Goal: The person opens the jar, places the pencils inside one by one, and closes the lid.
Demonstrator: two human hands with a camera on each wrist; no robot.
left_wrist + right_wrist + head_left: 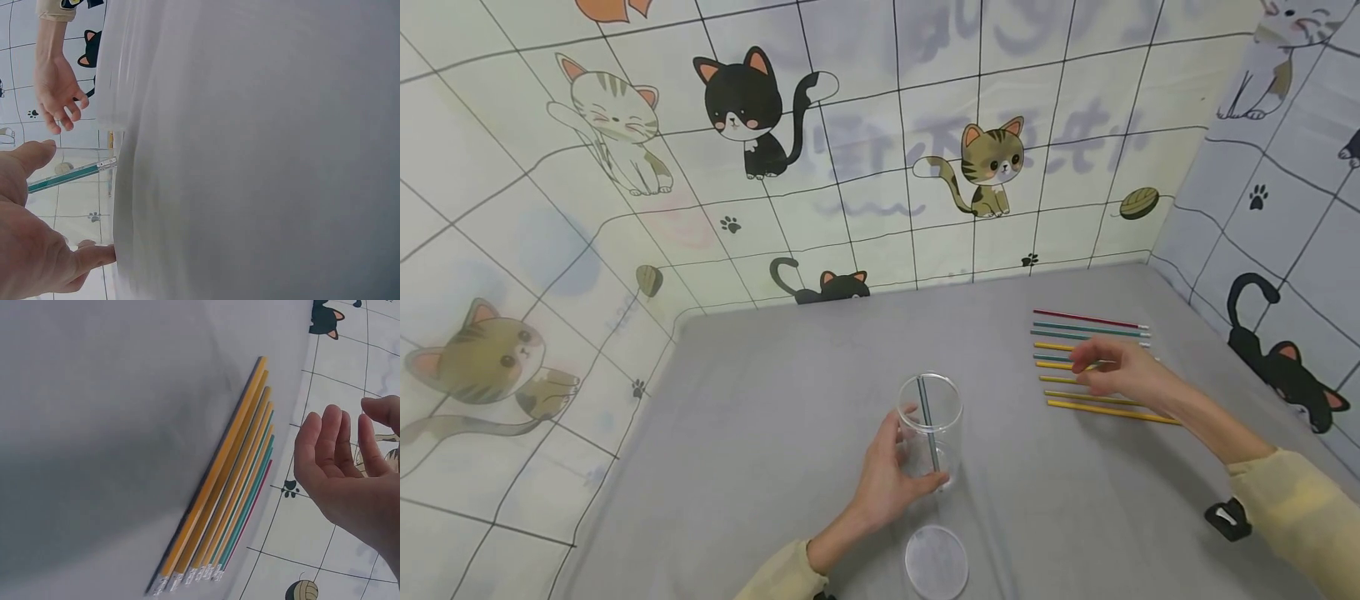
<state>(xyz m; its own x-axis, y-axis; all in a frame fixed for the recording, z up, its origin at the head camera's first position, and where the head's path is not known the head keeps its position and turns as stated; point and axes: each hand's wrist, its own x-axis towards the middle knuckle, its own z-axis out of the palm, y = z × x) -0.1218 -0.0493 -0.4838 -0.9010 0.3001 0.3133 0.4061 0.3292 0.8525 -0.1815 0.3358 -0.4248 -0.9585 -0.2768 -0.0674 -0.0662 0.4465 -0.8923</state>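
In the head view my left hand (880, 483) grips a clear cylindrical cup (951, 437) from its left side, thumb across the near side. One teal pencil (928, 417) leans inside the cup; the left wrist view also shows this pencil (69, 178), its silver end low by the table. My right hand (1116, 371) hovers over a row of pencils on the right, holding nothing, its fingers loosely bent. In the right wrist view that hand (350, 475) is apart from the pencils. The row has yellow pencils (231, 444), teal ones and a red pencil (1090, 318).
A round, flat, pale disc (936, 562), perhaps a lid, lies on the grey tabletop (775, 417) in front of the cup. Cat-patterned cloth walls (865, 167) enclose the back and both sides.
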